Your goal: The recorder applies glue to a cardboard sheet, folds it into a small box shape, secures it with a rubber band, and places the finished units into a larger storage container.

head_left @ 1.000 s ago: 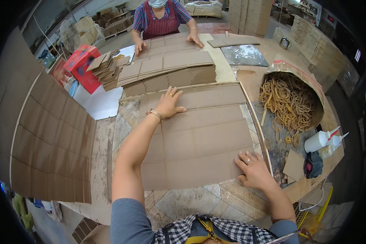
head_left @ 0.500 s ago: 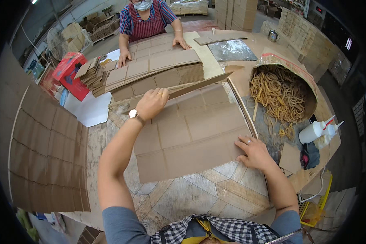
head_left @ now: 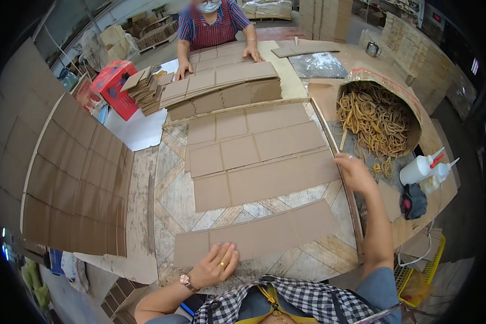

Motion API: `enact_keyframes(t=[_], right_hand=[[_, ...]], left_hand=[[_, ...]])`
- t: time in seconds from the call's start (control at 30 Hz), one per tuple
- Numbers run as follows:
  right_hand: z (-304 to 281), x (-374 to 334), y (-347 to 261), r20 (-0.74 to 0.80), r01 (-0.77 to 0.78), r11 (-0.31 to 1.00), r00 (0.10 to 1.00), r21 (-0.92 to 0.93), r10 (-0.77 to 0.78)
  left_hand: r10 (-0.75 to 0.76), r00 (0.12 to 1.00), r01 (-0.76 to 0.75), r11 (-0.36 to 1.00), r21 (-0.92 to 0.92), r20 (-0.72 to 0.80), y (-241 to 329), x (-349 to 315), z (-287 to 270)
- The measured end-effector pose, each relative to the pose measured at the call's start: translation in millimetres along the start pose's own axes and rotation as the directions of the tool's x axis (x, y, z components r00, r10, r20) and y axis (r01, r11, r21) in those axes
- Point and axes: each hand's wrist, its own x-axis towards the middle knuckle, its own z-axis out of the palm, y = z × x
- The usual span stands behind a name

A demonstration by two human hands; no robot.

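Note:
A long brown cardboard strip (head_left: 270,231) with crease lines lies nearest me on the patterned board, slightly slanted. My left hand (head_left: 216,264) rests on its near left part, fingers extended and laid on the strip. Beyond a gap, several similar cardboard strips (head_left: 264,178) lie in overlapping rows. My right hand (head_left: 355,171) is at their right end, beside the thin wooden rail (head_left: 329,129) edging the board. Its fingers are loosely bent and apart, with nothing seen in them.
Across the table a co-worker's hands (head_left: 183,70) rest on stacked cardboard (head_left: 227,100). Right of the board stand a sack of rubber bands (head_left: 372,119) and white squeeze bottles (head_left: 416,171). Tall cardboard stacks (head_left: 73,178) rise at left, near a red box (head_left: 113,89).
My left hand has come from the far rows toward me and now lies on a separate near strip. The other rows lie farther from me. My right hand has moved a little up the rail.

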Motion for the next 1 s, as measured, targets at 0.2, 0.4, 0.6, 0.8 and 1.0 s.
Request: enact_keyframes(t=[0.2,0.4,0.6,0.8,1.0], right_hand=[[-11.5,4.0,-17.6,-0.123,0.01,0.989,0.992,0.148,0.008],[19.0,47.4,-29.1,0.078,0.139,0.99,0.987,-0.006,-0.138],[63.0,134.2,-26.0,0.165,0.194,0.945,0.974,-0.265,-0.154],[62.0,168.8,-31.5,0.451,0.071,0.973,0.892,-0.221,0.038],[57.9,160.4,-44.9,0.503,0.135,0.979,0.863,-0.154,-0.04]], left_hand=[[-0.175,0.98,0.194,0.951,-0.239,0.099,-7.1,35.3,34.7],[-0.038,0.996,0.072,0.85,-0.521,0.077,-45.2,81.7,47.7],[-0.32,0.945,0.322,0.875,-0.361,0.065,-160.8,138.9,96.3],[-0.346,0.905,0.411,0.86,-0.302,0.248,-220.1,161.2,130.4],[-0.339,0.924,0.383,0.817,-0.432,0.179,-222.9,166.2,120.2]])
